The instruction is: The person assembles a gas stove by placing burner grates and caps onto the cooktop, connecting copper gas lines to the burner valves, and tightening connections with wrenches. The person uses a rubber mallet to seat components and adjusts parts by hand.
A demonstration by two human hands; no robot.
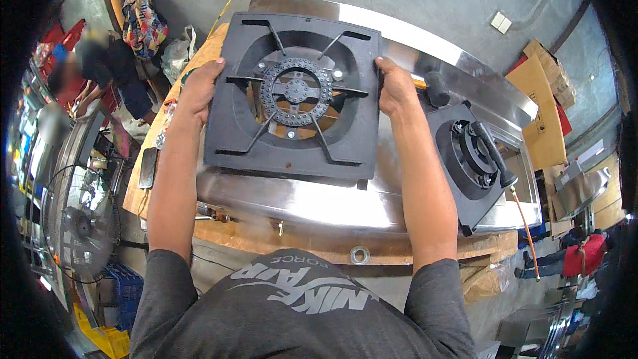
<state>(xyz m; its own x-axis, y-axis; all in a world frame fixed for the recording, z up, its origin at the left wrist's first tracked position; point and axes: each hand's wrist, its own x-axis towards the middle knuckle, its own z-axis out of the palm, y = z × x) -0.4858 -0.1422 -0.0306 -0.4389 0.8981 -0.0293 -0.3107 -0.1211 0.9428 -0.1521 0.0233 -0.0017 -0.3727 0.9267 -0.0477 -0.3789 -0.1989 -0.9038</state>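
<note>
A square black stove grate (229,129) with inward-pointing prongs is between my hands, over a stainless steel stove body (299,203). My left hand (201,90) grips its left edge, thumb on top. My right hand (397,86) is closed on its right edge. A round burner (296,92) with many small holes shows in the grate's central opening; whether the two are joined I cannot tell. Just past my right hand lies a black-headed mallet (436,88). Farther right, another black square grate (450,167) sits on the stove, with a black burner tube (495,153) over it.
A thin copper-coloured pipe (526,233) hangs off the right side. The wooden bench (399,250) carries a metal ring (359,255) and a dark phone (148,167). A fan (81,223) stands at left, cardboard (539,110) at right. Other people are at far left and right.
</note>
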